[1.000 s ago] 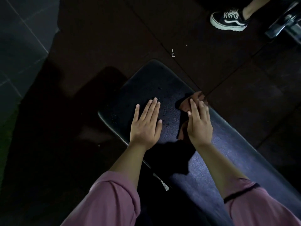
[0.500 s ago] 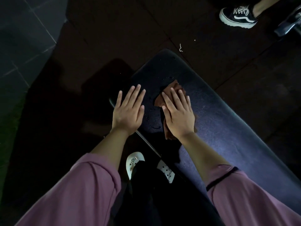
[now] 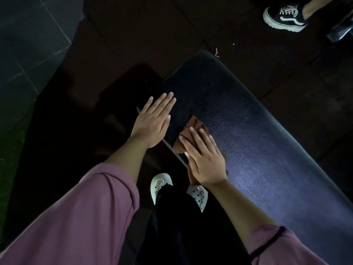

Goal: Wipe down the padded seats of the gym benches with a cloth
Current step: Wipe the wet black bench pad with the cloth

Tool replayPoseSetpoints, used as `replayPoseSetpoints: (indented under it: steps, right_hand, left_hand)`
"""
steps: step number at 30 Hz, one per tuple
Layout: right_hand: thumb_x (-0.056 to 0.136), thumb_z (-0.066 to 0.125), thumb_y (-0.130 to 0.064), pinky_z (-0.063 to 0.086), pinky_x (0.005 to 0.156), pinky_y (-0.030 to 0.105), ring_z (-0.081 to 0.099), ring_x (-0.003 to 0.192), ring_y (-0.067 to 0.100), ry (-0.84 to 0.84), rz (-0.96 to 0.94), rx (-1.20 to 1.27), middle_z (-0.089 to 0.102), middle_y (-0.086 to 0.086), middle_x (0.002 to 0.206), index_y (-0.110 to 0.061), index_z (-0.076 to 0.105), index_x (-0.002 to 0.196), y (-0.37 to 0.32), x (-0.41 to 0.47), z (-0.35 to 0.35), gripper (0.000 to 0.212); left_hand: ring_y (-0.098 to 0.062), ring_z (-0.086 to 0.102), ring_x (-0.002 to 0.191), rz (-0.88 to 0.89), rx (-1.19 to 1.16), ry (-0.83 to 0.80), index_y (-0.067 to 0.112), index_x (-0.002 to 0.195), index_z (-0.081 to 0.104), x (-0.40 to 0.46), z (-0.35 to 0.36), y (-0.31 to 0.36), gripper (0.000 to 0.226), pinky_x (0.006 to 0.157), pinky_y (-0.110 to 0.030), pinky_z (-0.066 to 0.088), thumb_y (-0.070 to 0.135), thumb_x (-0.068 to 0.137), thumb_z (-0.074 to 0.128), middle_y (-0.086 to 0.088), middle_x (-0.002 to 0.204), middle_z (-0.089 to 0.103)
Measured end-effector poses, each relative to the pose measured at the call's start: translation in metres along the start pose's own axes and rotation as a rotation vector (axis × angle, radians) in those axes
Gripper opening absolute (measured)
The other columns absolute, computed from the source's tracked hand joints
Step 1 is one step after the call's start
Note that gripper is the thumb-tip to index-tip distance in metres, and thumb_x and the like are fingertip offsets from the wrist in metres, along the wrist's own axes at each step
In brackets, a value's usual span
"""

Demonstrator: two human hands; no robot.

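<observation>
Padded bench seat (image 3: 257, 150): dark, textured upholstery, running from the upper middle of the view down to the lower right, lit along its middle.

Cloth (image 3: 193, 127): brown, crumpled, lying on the seat near its left edge, mostly covered by the right hand; a corner pokes out beyond the fingertips.

Right hand (image 3: 204, 159): flat, fingers straight and together, palm pressing the cloth onto the pad.

Left hand (image 3: 152, 123): flat, fingers straight and close together, at the seat's left edge, fingertips over the pad; whether it touches the pad cannot be told.

Sleeves (image 3: 76, 217): mauve, pushed up both forearms.

White clogs (image 3: 161, 186): two, with small charms, on the dark floor below the seat edge.

Black-and-white sneaker (image 3: 284, 16): another person's foot, upper right, well apart from the bench.

Floor (image 3: 143, 25): dark mats; grey tiles at left.
</observation>
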State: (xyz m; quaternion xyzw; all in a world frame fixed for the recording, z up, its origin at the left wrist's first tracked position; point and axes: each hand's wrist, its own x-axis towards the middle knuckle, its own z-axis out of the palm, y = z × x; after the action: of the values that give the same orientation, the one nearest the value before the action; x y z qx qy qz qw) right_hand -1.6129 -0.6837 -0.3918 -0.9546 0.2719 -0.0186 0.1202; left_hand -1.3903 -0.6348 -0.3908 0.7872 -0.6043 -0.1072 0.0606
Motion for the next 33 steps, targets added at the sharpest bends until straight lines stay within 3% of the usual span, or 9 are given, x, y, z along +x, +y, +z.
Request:
replayPoseSetpoints:
  steps: [5, 10, 17, 23, 27, 30, 33]
  right_hand:
    - [0.100, 0.032, -0.034, 0.021, 0.118, 0.044, 0.024, 0.145, 0.028, 0.001, 0.181, -0.038, 0.030, 0.004, 0.156, -0.026, 0.037, 0.147, 0.034, 0.008, -0.011, 0.048]
    - [0.101, 0.029, -0.033, 0.013, 0.118, 0.044, 0.025, 0.144, 0.033, 0.031, 0.344, -0.008, 0.030, 0.008, 0.156, -0.023, 0.032, 0.149, 0.002, 0.065, -0.005, 0.049]
    - [0.100, 0.037, -0.027, 0.021, 0.119, 0.042, 0.023, 0.146, 0.026, -0.057, -0.061, 0.003, 0.029, 0.002, 0.157, -0.026, 0.037, 0.147, -0.024, -0.001, 0.001, 0.048]
    - [0.101, 0.030, -0.032, 0.020, 0.119, 0.044, 0.023, 0.145, 0.027, -0.074, 0.117, -0.048, 0.029, 0.002, 0.156, -0.026, 0.033, 0.148, 0.039, -0.003, -0.016, 0.048]
    - [0.100, 0.026, -0.032, 0.016, 0.117, 0.044, 0.027, 0.143, 0.032, 0.000, 0.256, -0.011, 0.033, 0.009, 0.154, -0.019, 0.036, 0.147, 0.015, 0.053, -0.012, 0.050]
    - [0.100, 0.028, -0.031, 0.014, 0.118, 0.044, 0.025, 0.144, 0.031, 0.001, 0.189, 0.004, 0.031, 0.009, 0.155, -0.020, 0.033, 0.148, -0.019, 0.065, -0.004, 0.049]
    - [0.100, 0.035, -0.027, 0.018, 0.120, 0.043, 0.023, 0.145, 0.027, -0.047, -0.041, 0.024, 0.029, 0.005, 0.156, -0.021, 0.037, 0.147, -0.027, 0.036, 0.000, 0.047]
  left_hand:
    - [-0.008, -0.005, 0.145, 0.006, 0.017, 0.002, 0.018, 0.150, 0.003, 0.000, 0.001, -0.001, 0.053, 0.119, -0.034, -0.007, 0.033, 0.100, 0.008, 0.005, 0.158, -0.001]
    - [-0.012, -0.005, 0.146, 0.001, 0.032, -0.002, 0.020, 0.152, 0.006, -0.002, 0.001, -0.002, 0.054, 0.120, -0.039, -0.002, 0.035, 0.099, 0.006, 0.002, 0.160, 0.000]
    - [-0.014, -0.006, 0.146, -0.027, 0.047, -0.012, 0.019, 0.151, 0.003, -0.002, -0.001, -0.002, 0.055, 0.120, -0.037, -0.003, 0.034, 0.098, 0.004, 0.002, 0.160, -0.003]
    - [-0.012, -0.005, 0.147, -0.034, 0.004, -0.006, 0.019, 0.152, 0.005, -0.002, 0.000, -0.001, 0.054, 0.120, -0.038, -0.003, 0.033, 0.100, 0.008, 0.003, 0.160, -0.001]
    - [-0.011, -0.003, 0.146, -0.031, -0.013, -0.006, 0.016, 0.151, 0.008, -0.002, -0.002, -0.001, 0.055, 0.120, -0.035, -0.003, 0.033, 0.099, 0.006, 0.003, 0.159, 0.002]
    - [-0.012, 0.004, 0.146, -0.024, -0.026, 0.000, 0.012, 0.150, 0.016, 0.000, -0.005, -0.005, 0.056, 0.120, -0.034, 0.003, 0.032, 0.099, 0.006, 0.000, 0.159, 0.011]
    - [-0.012, 0.005, 0.145, -0.016, -0.006, 0.004, 0.011, 0.150, 0.016, 0.001, -0.005, -0.008, 0.055, 0.120, -0.034, 0.005, 0.031, 0.099, 0.006, 0.000, 0.158, 0.012]
